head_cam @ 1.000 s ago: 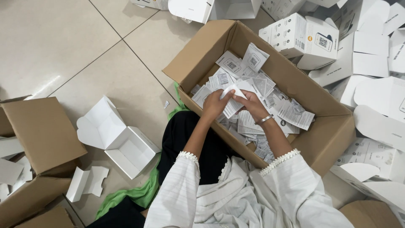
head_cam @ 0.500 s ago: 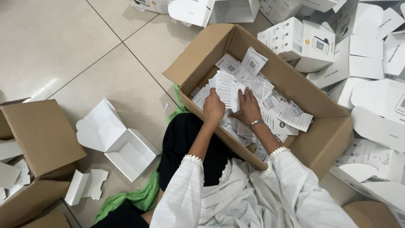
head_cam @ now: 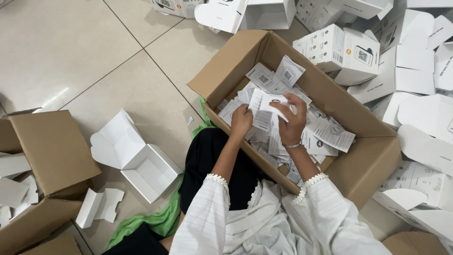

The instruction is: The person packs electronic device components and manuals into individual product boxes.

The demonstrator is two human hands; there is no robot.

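Sorting printed paper slips (head_cam: pixel 270 105) by hand inside an open cardboard box (head_cam: pixel 363 165) at frame centre.
Right hand (head_cam: pixel 291 123) is pinching one white slip between curled fingers, left hand (head_cam: pixel 241 121) is closing on the sheets beside it; most leaflets are lying loose in the box (a deep heap seemingly left), an open white carton (head_cam: pixel 137 158) is sitting lower left, and more white cartons (head_cam: pixel 344 49) are crowding the upper right.
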